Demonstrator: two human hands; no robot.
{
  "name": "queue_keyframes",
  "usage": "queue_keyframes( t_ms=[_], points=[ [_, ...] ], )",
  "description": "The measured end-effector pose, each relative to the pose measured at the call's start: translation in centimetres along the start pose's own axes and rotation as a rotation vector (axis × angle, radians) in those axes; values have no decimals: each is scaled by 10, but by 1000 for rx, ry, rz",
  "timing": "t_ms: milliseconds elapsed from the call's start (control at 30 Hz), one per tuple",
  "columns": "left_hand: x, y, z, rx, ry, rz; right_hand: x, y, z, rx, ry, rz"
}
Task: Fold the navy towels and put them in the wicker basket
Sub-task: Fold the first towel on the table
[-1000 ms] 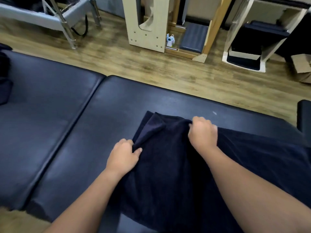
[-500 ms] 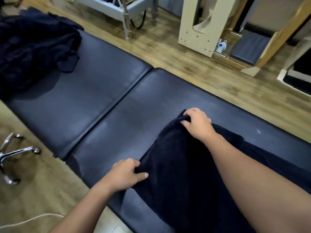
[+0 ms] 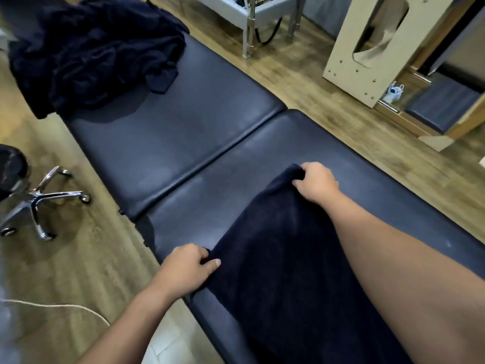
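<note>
A navy towel (image 3: 283,258) lies spread over the near half of a dark padded bench (image 3: 183,143). My left hand (image 3: 187,266) grips its near left corner at the bench's front edge. Its far left corner is pinched in my right hand (image 3: 316,182), further back on the bench. A heap of unfolded navy towels (image 3: 89,51) sits on the bench's far left end. No wicker basket is in view.
A chrome wheeled stool base (image 3: 39,203) stands on the wooden floor at the left, with a white cord (image 3: 65,307) near it. Across the floor beyond the bench stand a grey metal frame (image 3: 252,14) and a cream wooden panel (image 3: 367,48).
The view has swung left, bringing the towel heap and the stool into sight. Both hands keep their hold on the towel's corners and have spread further apart, pulling the left edge straight.
</note>
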State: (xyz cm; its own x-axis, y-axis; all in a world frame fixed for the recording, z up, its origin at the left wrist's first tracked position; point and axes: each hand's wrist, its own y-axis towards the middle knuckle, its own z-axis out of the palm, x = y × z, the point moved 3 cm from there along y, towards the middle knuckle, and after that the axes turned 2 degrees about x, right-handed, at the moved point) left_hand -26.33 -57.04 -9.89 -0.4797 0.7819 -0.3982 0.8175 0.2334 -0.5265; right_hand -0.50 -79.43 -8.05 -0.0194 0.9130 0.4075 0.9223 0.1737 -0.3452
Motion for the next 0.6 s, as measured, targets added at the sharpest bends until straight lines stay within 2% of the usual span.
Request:
queue_keyframes(
  t_ms=[67,233,367,433,500,533,600],
  points=[
    [-2,3,-2,-25,24,34,2,2,9,-62,-49,6],
    [-5,8,-7,31,22,-58,15,2,1,-310,136,-32],
    [-19,3,-6,-1,258,-40,11,-4,10,-168,-137,-1],
    [-36,4,2,-90,326,150,2,-17,17,-150,-109,-29],
    [-60,7,11,-166,405,449,-10,-35,22,-163,-112,-90],
    [-72,9,19,-159,449,564,-22,-43,23,-159,-118,-89],
    [-94,13,34,-34,554,640,-50,-61,23,-153,-102,-35]
  ],
)
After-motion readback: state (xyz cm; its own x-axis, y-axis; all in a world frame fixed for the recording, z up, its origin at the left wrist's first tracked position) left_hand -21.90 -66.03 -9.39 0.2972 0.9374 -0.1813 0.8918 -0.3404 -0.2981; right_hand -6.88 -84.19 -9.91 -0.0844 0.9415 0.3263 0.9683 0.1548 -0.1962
